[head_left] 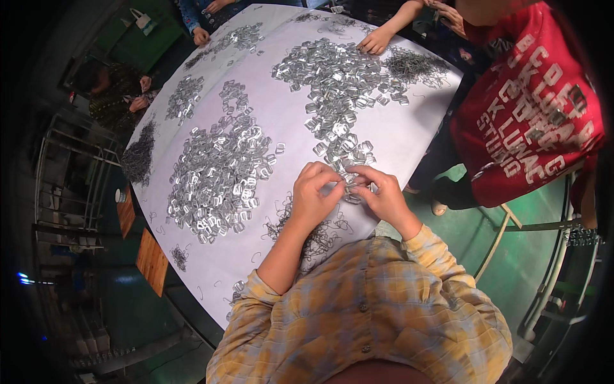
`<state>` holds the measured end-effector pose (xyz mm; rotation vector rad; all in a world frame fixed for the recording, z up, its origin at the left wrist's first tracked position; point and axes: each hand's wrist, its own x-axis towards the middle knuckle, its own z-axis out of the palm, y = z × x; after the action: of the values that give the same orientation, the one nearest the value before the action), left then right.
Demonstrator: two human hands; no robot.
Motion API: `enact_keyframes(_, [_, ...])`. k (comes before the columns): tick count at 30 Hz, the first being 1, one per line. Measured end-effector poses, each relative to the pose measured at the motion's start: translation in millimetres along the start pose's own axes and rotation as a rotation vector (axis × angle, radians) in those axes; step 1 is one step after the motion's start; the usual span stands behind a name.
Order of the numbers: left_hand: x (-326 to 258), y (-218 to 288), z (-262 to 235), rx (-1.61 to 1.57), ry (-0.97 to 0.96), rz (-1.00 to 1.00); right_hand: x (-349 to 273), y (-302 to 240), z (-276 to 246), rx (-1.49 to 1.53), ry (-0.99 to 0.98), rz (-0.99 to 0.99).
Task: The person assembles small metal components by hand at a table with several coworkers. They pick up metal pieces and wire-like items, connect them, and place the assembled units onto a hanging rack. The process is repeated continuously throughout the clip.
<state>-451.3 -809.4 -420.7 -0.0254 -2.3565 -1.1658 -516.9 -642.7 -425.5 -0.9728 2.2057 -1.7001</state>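
My left hand [314, 194] and my right hand [385, 197] meet over the near end of a long heap of small silvery metal buckles [332, 125]. Thumb and fingers of each are pinched together, close to the other hand's fingertips. Whatever small piece lies between them is too hidden to tell from the buckles beneath. Beside and partly under my left forearm is a tangle of thin, dark, bent wire hooks [318, 240]. To the left spreads a second large heap of buckles [217, 179].
A white-covered table [268, 192] bears more buckles [184, 99] and dark wire piles [139, 153] [416, 66]. Another person's hand [376, 41] touches the far buckles. A person in a red top [531, 109] stands right; others sit around the far and left edges. Wooden stools [152, 262] stand left.
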Motion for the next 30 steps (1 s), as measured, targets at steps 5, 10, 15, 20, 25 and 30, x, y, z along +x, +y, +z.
enact_keyframes(5, [0,-2,-4,-0.015,-0.056,0.106,-3,1,0,0.031,0.015,0.002])
enact_keyframes(10, [-8,-5,1,-0.281,-0.071,-0.155,-2,4,1,0.058,0.036,-0.013])
enact_keyframes(15, [-8,-10,2,-0.516,0.014,-0.231,1,36,-20,-0.085,0.106,0.091])
enact_keyframes(20, [-8,-9,1,-0.423,0.008,-0.249,-10,76,-7,-0.456,-0.003,0.052])
enact_keyframes(25, [-12,-9,2,-0.400,-0.103,-0.293,-1,75,1,-0.236,0.017,0.195])
enact_keyframes(30, [-16,-3,11,-0.367,-0.187,-0.284,10,42,-5,0.458,0.033,0.355])
